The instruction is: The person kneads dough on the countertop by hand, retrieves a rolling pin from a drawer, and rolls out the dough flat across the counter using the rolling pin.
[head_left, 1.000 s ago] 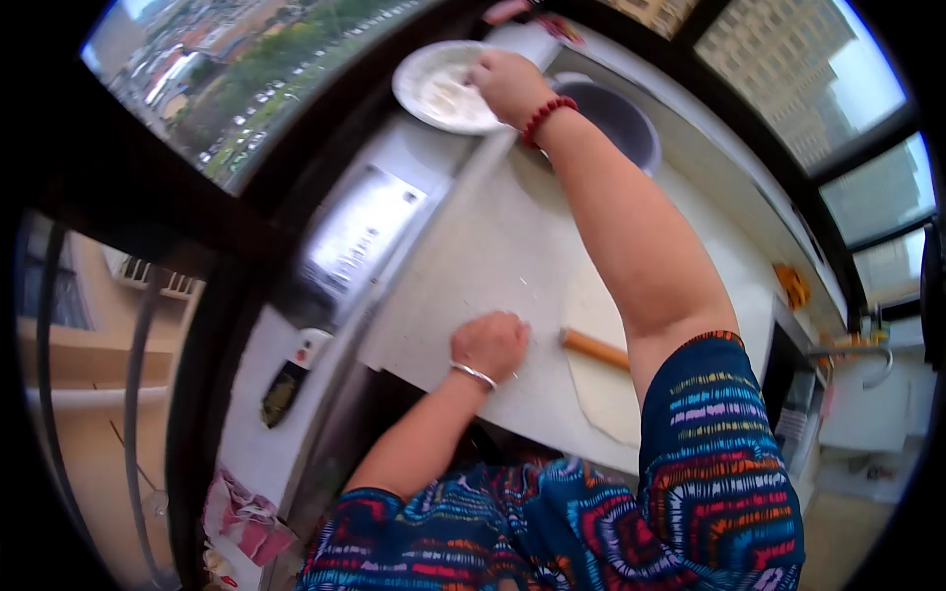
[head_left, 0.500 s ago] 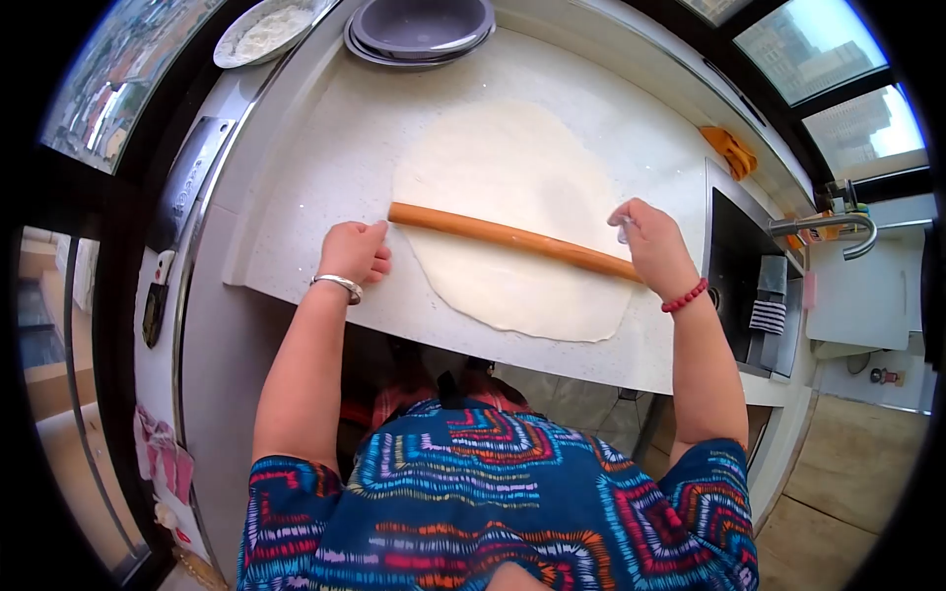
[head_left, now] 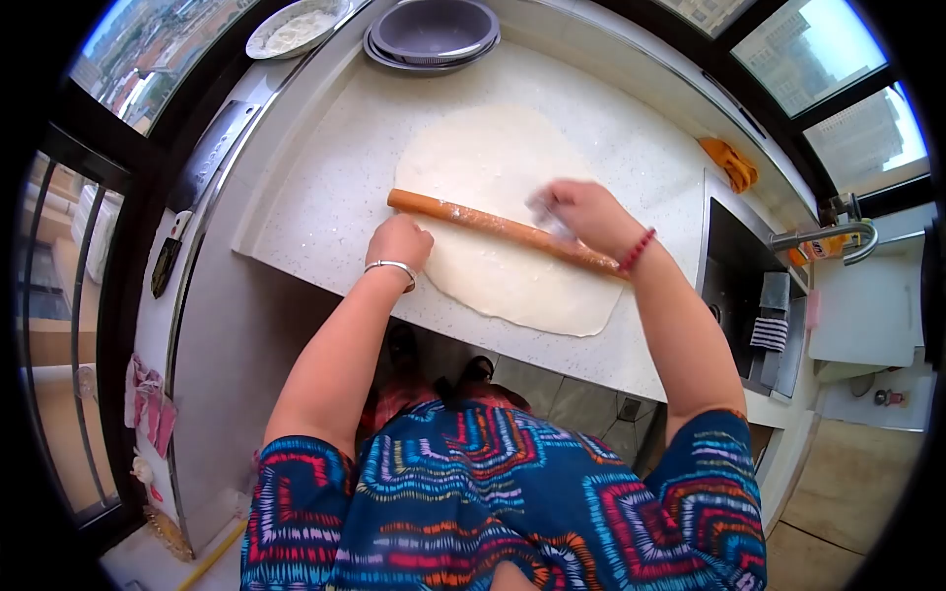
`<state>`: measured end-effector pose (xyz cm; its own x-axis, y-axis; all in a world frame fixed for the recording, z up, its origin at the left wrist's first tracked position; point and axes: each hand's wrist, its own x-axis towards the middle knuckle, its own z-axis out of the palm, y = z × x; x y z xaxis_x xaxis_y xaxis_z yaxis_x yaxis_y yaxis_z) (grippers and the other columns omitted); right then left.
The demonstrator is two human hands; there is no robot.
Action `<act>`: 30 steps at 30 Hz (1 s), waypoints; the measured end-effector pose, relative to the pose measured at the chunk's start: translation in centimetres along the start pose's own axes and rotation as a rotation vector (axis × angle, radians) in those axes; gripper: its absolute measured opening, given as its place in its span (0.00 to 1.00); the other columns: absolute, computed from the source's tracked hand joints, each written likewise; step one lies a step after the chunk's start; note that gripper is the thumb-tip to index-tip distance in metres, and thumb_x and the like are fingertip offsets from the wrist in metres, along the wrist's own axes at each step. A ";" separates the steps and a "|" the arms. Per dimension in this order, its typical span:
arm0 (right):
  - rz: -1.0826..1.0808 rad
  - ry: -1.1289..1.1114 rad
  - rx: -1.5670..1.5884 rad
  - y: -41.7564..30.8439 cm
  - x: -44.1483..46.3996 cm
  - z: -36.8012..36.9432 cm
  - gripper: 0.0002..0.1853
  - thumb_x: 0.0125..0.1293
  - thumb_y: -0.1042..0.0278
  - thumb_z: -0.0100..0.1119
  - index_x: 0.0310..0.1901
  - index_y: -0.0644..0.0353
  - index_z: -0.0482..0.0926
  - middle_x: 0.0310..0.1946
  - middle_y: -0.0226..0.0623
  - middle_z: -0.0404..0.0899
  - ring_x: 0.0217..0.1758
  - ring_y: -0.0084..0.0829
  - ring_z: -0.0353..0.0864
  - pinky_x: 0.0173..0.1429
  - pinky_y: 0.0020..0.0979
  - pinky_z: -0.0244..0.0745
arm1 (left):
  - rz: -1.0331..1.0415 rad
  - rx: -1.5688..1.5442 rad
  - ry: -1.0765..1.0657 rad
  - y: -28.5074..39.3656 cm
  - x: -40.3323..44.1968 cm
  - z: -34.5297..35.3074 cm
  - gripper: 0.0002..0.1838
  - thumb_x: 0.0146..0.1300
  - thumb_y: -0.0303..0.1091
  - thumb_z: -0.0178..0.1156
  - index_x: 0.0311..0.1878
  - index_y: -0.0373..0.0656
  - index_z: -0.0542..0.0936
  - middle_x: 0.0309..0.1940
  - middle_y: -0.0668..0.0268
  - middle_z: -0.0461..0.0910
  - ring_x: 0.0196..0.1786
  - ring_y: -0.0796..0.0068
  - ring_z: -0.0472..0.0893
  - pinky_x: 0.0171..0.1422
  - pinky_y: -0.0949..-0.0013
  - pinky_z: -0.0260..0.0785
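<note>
A wide, thin sheet of dough (head_left: pixel 512 286) lies on the white countertop. Across it rests a wooden rolling pin (head_left: pixel 483 223), slanting down to the right and dusted with white powder. My left hand (head_left: pixel 401 242) is closed, just below the pin's left part and above the dough's edge; no object shows in it. Over the right half of the pin is my right hand (head_left: pixel 583 215), its fingers pinched together and smeared by motion. Something whitish and see-through is at its fingertips, too blurred to name.
Stacked grey bowls (head_left: pixel 434 34) stand at the back, near a dish of white powder (head_left: pixel 299 30) on the ledge. A cleaver (head_left: pixel 215 153) and a smaller knife (head_left: pixel 169 258) are at left. On the right are a sink (head_left: pixel 734 266), a faucet (head_left: pixel 838 234) and an orange cloth (head_left: pixel 729 164).
My right hand has moved left over the pin, and my left hand has shifted right, closer to the dough. White powder now shows on the rolling pin. The view has shifted slightly.
</note>
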<state>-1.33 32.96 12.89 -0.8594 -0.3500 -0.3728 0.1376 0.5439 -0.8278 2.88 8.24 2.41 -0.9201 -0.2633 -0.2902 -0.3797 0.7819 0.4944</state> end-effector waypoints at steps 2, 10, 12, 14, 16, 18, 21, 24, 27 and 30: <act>-0.140 0.114 0.437 -2.0 1.9 0.4 0.14 0.64 0.79 0.45 0.49 0.65 0.77 0.36 0.37 0.79 0.32 0.25 0.79 0.31 0.25 0.76 | -0.044 -0.091 0.025 0.4 -0.8 -0.3 0.09 0.55 0.34 0.57 0.29 0.37 0.79 0.32 0.52 0.82 0.39 0.57 0.82 0.45 0.60 0.73; -0.116 -0.005 0.512 -1.3 1.9 1.8 0.18 0.64 0.80 0.44 0.55 0.66 0.73 0.47 0.42 0.79 0.46 0.32 0.82 0.44 0.27 0.80 | -0.088 -0.585 0.164 -1.9 -1.3 2.0 0.15 0.55 0.36 0.61 0.41 0.35 0.76 0.32 0.59 0.82 0.37 0.65 0.82 0.44 0.64 0.74; -0.299 0.161 0.837 -2.8 2.8 1.1 0.17 0.66 0.79 0.43 0.56 0.66 0.72 0.49 0.44 0.79 0.51 0.37 0.81 0.49 0.31 0.80 | -0.095 -0.728 0.156 -2.3 -1.8 1.7 0.18 0.56 0.36 0.61 0.46 0.34 0.74 0.33 0.60 0.82 0.37 0.67 0.82 0.43 0.65 0.74; -0.274 0.350 0.675 -0.8 3.2 -1.6 0.16 0.68 0.77 0.44 0.55 0.65 0.73 0.46 0.42 0.79 0.47 0.33 0.82 0.47 0.29 0.80 | -0.343 -1.062 -0.170 -1.7 -2.7 -0.4 0.19 0.62 0.35 0.59 0.51 0.33 0.71 0.36 0.60 0.81 0.35 0.69 0.81 0.38 0.69 0.75; -0.165 0.443 0.511 1.5 1.1 -3.5 0.15 0.68 0.76 0.45 0.54 0.64 0.74 0.44 0.41 0.80 0.45 0.30 0.82 0.46 0.28 0.80 | -0.353 -1.084 -0.286 -1.4 -3.8 -0.7 0.19 0.63 0.36 0.57 0.52 0.34 0.71 0.39 0.58 0.81 0.37 0.68 0.82 0.40 0.67 0.75; 0.148 0.336 0.194 4.9 -1.5 -3.6 0.14 0.68 0.76 0.45 0.52 0.61 0.76 0.40 0.38 0.81 0.41 0.26 0.81 0.42 0.26 0.80 | -0.395 -1.129 -0.435 -1.2 -4.6 0.3 0.19 0.67 0.37 0.51 0.56 0.33 0.70 0.46 0.53 0.80 0.46 0.60 0.82 0.47 0.61 0.75; 0.146 0.126 0.134 6.3 -4.3 -0.8 0.16 0.65 0.80 0.43 0.50 0.61 0.78 0.39 0.33 0.81 0.38 0.22 0.80 0.39 0.23 0.78 | -0.447 -1.285 -0.554 0.0 -6.0 2.1 0.18 0.67 0.36 0.54 0.54 0.33 0.70 0.47 0.52 0.79 0.48 0.58 0.81 0.48 0.60 0.75; -0.014 0.378 0.257 7.0 -4.4 -1.3 0.16 0.62 0.80 0.48 0.50 0.63 0.78 0.43 0.34 0.81 0.45 0.25 0.79 0.51 0.26 0.75 | -0.455 -1.289 -0.654 1.4 -7.5 3.8 0.20 0.68 0.37 0.52 0.56 0.32 0.68 0.50 0.48 0.76 0.52 0.52 0.79 0.51 0.55 0.74; -0.132 0.383 -0.160 9.8 -5.0 -0.6 0.17 0.61 0.73 0.51 0.52 0.65 0.76 0.49 0.43 0.80 0.54 0.38 0.78 0.61 0.34 0.70 | -0.469 -1.295 -0.732 2.7 -8.2 5.1 0.21 0.69 0.38 0.50 0.58 0.32 0.67 0.52 0.46 0.76 0.52 0.47 0.78 0.51 0.50 0.73; -0.290 0.473 -0.552 11.3 -5.9 1.6 0.17 0.59 0.75 0.55 0.52 0.60 0.77 0.53 0.45 0.77 0.59 0.42 0.74 0.63 0.34 0.68 | -0.483 -1.144 -0.868 3.7 -7.9 5.8 0.23 0.70 0.41 0.48 0.58 0.31 0.66 0.48 0.44 0.78 0.46 0.49 0.82 0.41 0.54 0.77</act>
<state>6.07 39.89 5.07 -0.9593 -0.2411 0.1472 -0.2825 0.8243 -0.4906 9.32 16.47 1.81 -0.5037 0.3655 -0.7828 -0.8637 -0.2345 0.4462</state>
